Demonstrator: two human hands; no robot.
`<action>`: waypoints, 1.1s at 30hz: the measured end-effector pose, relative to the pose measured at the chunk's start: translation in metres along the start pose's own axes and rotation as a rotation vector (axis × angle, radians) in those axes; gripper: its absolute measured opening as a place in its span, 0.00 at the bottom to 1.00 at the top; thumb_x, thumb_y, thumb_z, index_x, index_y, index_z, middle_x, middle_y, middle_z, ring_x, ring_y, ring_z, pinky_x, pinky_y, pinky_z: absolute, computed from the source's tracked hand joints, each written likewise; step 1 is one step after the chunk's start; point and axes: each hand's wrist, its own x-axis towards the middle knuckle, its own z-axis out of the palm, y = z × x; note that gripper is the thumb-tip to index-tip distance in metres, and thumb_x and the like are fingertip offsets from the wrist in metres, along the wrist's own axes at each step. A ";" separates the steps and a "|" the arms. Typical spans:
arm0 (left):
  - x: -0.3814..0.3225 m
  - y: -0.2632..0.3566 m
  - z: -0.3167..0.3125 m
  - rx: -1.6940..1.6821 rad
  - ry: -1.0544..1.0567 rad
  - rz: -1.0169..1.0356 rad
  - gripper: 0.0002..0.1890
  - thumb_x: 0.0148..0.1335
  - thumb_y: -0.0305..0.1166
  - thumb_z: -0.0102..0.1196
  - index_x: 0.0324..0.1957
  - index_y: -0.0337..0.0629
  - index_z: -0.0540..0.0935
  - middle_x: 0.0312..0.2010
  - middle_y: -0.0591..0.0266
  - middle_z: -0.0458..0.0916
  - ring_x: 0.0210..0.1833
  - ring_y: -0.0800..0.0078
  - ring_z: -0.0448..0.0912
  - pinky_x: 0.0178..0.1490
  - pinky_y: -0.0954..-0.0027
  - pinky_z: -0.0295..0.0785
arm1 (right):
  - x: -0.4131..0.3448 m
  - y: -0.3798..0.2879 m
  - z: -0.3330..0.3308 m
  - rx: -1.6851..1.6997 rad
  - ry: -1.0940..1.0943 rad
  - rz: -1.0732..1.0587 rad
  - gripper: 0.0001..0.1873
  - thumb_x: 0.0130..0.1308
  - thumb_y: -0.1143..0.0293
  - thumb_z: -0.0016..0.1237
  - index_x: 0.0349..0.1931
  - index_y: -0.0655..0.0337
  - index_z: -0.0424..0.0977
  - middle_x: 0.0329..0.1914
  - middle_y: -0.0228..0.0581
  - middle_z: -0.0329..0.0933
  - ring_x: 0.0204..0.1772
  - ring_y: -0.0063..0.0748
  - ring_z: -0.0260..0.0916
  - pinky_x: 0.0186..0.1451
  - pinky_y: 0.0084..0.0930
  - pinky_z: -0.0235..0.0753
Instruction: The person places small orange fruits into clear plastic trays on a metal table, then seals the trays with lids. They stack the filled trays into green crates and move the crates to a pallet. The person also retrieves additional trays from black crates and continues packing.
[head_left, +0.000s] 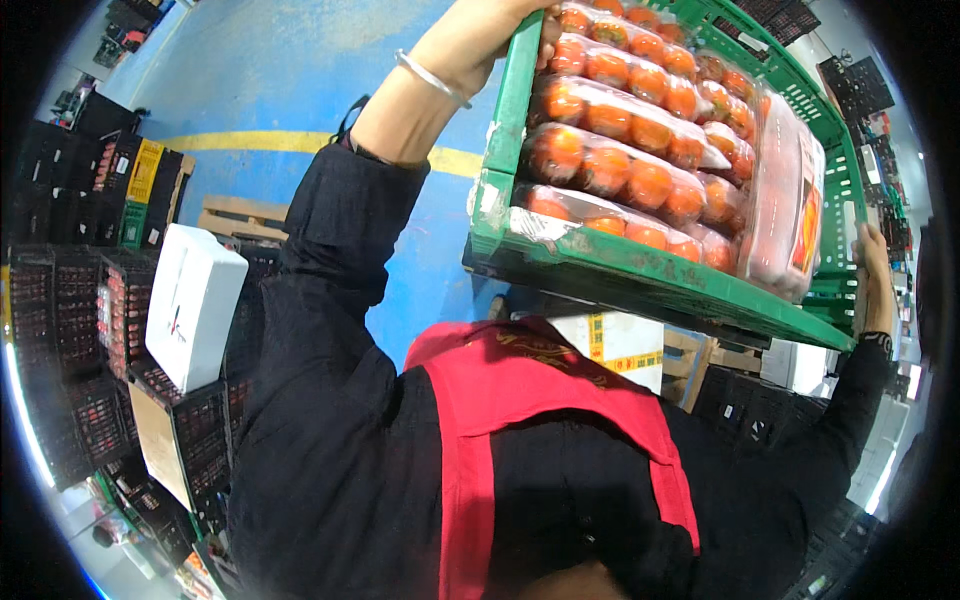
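Note:
My left hand (487, 37) grips the end wall of a green plastic crate (504, 135), with its fingers curled over the rim to the inside. On the far right my right hand (876, 270) holds the opposite end wall. Between both hands the crate is raised off the floor and looks tilted. Inside lie several clear-wrapped packs of round orange-red fruit (649, 184), set in rows; whether tomatoes or persimmons I cannot tell. One wrapped pack (780, 195) with a printed label stands on its side at the right of the rows.
Stacks of black plastic crates (79, 300) rise on the left, with a white foam box (196, 300) on top. A wooden pallet (244, 214) lies on the blue floor (247, 90). Beneath the green crate are a white taped box (630, 341) and another pallet (686, 360).

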 end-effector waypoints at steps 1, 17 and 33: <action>0.005 0.000 -0.001 -0.011 0.004 0.014 0.16 0.73 0.43 0.59 0.33 0.41 0.82 0.23 0.68 0.79 0.20 0.79 0.76 0.25 0.76 0.71 | -0.005 0.001 -0.005 -0.073 0.039 0.027 0.20 0.79 0.53 0.46 0.52 0.63 0.74 0.23 0.28 0.71 0.20 0.18 0.65 0.22 0.18 0.65; 0.005 -0.020 0.008 -0.024 -0.077 0.211 0.20 0.69 0.46 0.60 0.41 0.34 0.86 0.31 0.56 0.87 0.27 0.71 0.85 0.32 0.69 0.81 | -0.108 -0.035 0.022 -0.716 0.303 -0.543 0.17 0.77 0.66 0.46 0.61 0.62 0.74 0.47 0.38 0.80 0.45 0.33 0.78 0.46 0.29 0.80; -0.157 -0.099 -0.404 -0.068 0.288 -0.214 0.13 0.75 0.39 0.55 0.50 0.39 0.81 0.34 0.62 0.85 0.34 0.79 0.81 0.38 0.74 0.77 | -0.145 -0.210 0.772 -0.070 0.013 -0.426 0.19 0.72 0.69 0.48 0.60 0.66 0.71 0.45 0.44 0.81 0.38 0.38 0.79 0.36 0.32 0.79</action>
